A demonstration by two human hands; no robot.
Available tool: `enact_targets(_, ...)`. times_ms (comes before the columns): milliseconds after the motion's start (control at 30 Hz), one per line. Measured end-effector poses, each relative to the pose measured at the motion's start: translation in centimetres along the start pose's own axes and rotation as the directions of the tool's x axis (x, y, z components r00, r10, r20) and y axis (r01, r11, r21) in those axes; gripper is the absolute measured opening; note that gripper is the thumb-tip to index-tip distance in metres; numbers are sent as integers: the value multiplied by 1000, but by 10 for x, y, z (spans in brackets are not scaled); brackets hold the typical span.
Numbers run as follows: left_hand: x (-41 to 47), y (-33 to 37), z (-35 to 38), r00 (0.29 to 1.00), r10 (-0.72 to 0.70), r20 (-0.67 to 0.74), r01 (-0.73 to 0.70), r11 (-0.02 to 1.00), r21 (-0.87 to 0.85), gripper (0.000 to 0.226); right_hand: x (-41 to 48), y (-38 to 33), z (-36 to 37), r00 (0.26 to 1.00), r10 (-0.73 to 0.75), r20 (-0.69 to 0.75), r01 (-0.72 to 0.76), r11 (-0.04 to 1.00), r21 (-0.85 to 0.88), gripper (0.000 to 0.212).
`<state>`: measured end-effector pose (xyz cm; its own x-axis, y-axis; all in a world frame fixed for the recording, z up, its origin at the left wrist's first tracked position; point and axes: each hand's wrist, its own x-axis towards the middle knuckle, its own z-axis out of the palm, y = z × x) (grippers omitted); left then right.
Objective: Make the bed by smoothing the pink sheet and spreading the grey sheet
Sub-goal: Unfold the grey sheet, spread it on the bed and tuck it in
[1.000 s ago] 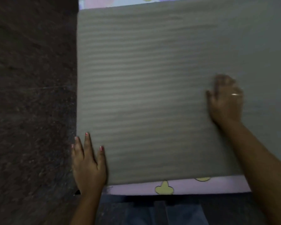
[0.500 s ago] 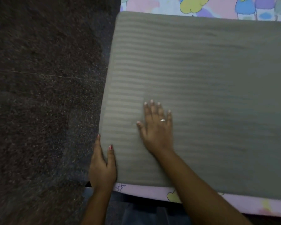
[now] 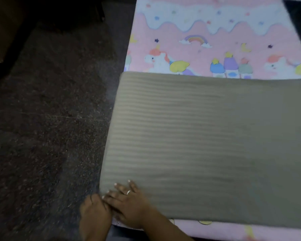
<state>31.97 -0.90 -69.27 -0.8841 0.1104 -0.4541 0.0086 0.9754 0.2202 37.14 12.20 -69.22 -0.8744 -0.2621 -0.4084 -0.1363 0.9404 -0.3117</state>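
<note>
1. Floor [image 3: 42,119] of dark speckled stone fills the left side, beside the bed.
2. Left hand [image 3: 94,214] sits at the near left corner of the grey sheet [image 3: 198,145]. Its fingers look bent against the edge, but blur hides whether they hold any cloth.
3. Right hand [image 3: 129,207] lies just beside the left, palm down on that same corner. Its fingers are straight and spread, holding nothing, and one wears a ring [image 3: 128,192].
4. Grey sheet, ribbed, lies flat across the near part of the bed.
5. Pink sheet [image 3: 215,40], printed with unicorns and rainbows, shows beyond the grey sheet and as a strip along the near edge.
</note>
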Motion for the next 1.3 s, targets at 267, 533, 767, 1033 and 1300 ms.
enact_targets(267,-38,67,-75,993,110,47,-114,990,79,63,-131,52,-68,994,106,38,-98,979,-180,63)
enact_targets(533,-69,131,-152,936,348,57,-352,931,97,63,-253,66,-143,781,608,-147,-605,793,65,122)
enact_targets(767,-109,188,-204,824,567,20,-567,823,46,65,-298,38,-191,623,750,-222,-727,660,190,74)
enact_targets(1033,-176,220,-246,732,678,-69,-678,735,31,67,-340,6,-219,491,832,-259,-774,553,308,75)
enact_targets(1300,-264,191,-238,758,638,-137,-646,764,-18,70,-397,-44,-221,509,786,-351,-688,617,382,73)
